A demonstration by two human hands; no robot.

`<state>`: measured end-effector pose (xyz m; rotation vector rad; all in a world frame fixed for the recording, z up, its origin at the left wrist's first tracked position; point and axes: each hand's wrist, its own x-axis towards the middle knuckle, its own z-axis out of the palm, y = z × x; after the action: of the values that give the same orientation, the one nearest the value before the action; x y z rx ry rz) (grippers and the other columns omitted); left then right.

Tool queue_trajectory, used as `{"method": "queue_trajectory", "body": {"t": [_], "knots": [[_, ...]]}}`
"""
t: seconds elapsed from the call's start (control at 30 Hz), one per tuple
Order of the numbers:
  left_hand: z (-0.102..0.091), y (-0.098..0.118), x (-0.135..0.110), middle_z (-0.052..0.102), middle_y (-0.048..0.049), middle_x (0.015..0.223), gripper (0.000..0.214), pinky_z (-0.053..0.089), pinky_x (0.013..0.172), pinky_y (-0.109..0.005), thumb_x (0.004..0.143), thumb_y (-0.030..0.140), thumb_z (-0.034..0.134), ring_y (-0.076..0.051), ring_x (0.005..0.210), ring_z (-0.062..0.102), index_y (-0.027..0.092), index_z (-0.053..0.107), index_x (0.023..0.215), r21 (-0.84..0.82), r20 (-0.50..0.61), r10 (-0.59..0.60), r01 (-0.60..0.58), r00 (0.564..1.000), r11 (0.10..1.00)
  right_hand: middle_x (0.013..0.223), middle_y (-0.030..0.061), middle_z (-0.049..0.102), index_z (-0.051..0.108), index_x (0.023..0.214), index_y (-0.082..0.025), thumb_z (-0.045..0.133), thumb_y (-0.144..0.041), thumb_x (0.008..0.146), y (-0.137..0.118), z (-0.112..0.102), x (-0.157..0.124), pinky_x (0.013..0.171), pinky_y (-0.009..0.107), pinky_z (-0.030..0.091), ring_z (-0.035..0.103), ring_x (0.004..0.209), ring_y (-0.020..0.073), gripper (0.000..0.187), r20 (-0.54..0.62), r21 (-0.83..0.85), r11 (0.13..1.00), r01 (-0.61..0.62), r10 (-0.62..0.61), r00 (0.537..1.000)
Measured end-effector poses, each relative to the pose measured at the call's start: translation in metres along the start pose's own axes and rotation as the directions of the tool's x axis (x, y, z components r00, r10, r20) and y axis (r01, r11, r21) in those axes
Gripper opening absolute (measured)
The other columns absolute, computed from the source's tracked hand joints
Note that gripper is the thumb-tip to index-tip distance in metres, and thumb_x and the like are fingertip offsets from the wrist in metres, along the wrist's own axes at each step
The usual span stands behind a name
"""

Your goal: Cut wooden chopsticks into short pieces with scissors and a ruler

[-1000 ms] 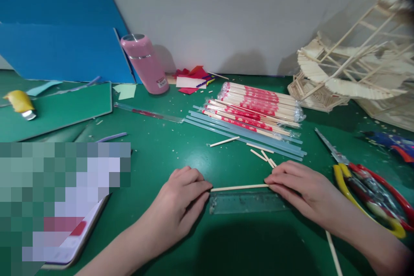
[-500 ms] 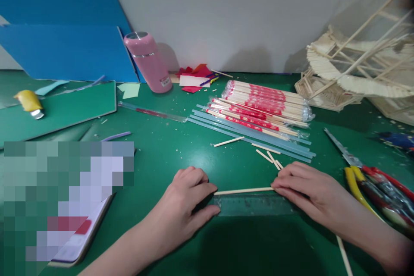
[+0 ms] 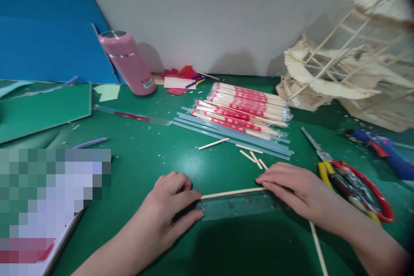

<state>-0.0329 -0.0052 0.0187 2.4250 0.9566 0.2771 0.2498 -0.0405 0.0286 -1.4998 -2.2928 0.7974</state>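
Observation:
A thin wooden stick (image 3: pixel 231 192) lies on the green mat along the far edge of a clear plastic ruler (image 3: pixel 239 207). My left hand (image 3: pixel 168 207) rests at the left ends of both, fingers curled, the thumb pressing on the ruler's left end and the fingertips at the stick's end. My right hand (image 3: pixel 291 189) lies over the right ends, its fingers closed down on the stick's right tip and covering that end of the ruler. Another long stick (image 3: pixel 318 248) runs out from under my right forearm.
Wrapped chopstick bundles (image 3: pixel 246 108), pale blue glue sticks (image 3: pixel 233 133) and short cut sticks (image 3: pixel 249 153) lie behind. Red and yellow pliers (image 3: pixel 352 185) and a blue glue gun (image 3: pixel 384 151) sit right. A stick model (image 3: pixel 339 69) stands back right, a pink bottle (image 3: pixel 127 62) back left.
Both hands keep their places on the stick and ruler. The left thumb came down onto the ruler's end. The view swung, shifting everything a little to the left.

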Motion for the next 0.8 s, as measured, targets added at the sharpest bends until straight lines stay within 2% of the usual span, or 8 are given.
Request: {"method": "queue_trajectory", "body": {"t": [0.13,0.27,0.43,0.57,0.7,0.8], "knots": [[0.006,-0.004,0.000,0.048,-0.0036,0.079,0.014,0.039,0.063,-0.029,0.079,0.025,0.049,-0.017,0.074,0.046,0.023,0.057,0.090,-0.018,-0.077,0.028,-0.029,0.997,0.999,0.089,0.0007,0.061,0.056,0.098,-0.024,0.037,-0.022,0.087,0.000,-0.012,-0.003,0.070,0.025,0.044,0.056,0.080,0.0132,0.022,0.022,0.088,0.987,-0.135,0.134,0.991],[0.011,-0.009,-0.001,0.049,-0.0033,0.081,0.016,0.040,0.062,-0.027,0.077,0.029,0.051,-0.017,0.075,0.047,0.025,0.058,0.090,-0.019,-0.156,0.059,-0.062,0.986,0.998,0.081,-0.0015,0.061,0.055,0.097,-0.024,0.034,-0.024,0.088,0.002,-0.019,-0.007,0.066,0.022,0.043,0.056,0.075,0.0109,0.022,0.038,0.169,0.966,-0.197,0.193,0.980],[0.017,-0.015,-0.002,0.049,-0.0019,0.081,0.018,0.040,0.062,-0.026,0.075,0.034,0.053,-0.016,0.074,0.047,0.028,0.059,0.091,-0.029,-0.204,0.070,-0.078,0.976,0.997,0.082,-0.0020,0.061,0.055,0.097,-0.023,0.034,-0.025,0.089,0.003,-0.021,-0.010,0.067,0.021,0.042,0.056,0.075,0.0103,0.023,0.060,0.208,0.958,-0.196,0.188,0.980],[0.019,-0.017,-0.003,0.049,-0.0013,0.084,0.019,0.040,0.066,-0.026,0.075,0.034,0.054,-0.016,0.077,0.048,0.029,0.058,0.092,-0.042,-0.222,0.078,-0.089,0.972,0.995,0.085,-0.0009,0.061,0.056,0.099,-0.023,0.034,-0.025,0.088,0.004,-0.021,-0.010,0.069,0.022,0.042,0.056,0.077,0.0110,0.024,0.030,0.204,0.963,-0.176,0.173,0.984],[0.018,-0.016,-0.002,0.049,-0.0014,0.086,0.021,0.042,0.067,-0.025,0.074,0.035,0.055,-0.016,0.078,0.048,0.029,0.056,0.094,-0.043,-0.222,0.074,-0.086,0.972,0.995,0.095,0.0015,0.060,0.057,0.099,-0.024,0.036,-0.025,0.087,0.002,-0.022,-0.016,0.076,0.025,0.043,0.055,0.087,0.0132,0.024,-0.031,0.168,0.973,-0.161,0.168,0.985],[0.012,-0.012,-0.003,0.049,-0.0027,0.089,0.026,0.043,0.069,-0.025,0.073,0.033,0.058,-0.016,0.080,0.049,0.025,0.055,0.097,-0.013,-0.166,0.054,-0.057,0.985,0.998,0.104,0.0034,0.056,0.055,0.103,-0.026,0.043,-0.031,0.083,-0.001,-0.020,-0.024,0.083,0.029,0.042,0.052,0.095,0.0169,0.023,-0.049,0.131,0.975,-0.179,0.187,0.981]]}}
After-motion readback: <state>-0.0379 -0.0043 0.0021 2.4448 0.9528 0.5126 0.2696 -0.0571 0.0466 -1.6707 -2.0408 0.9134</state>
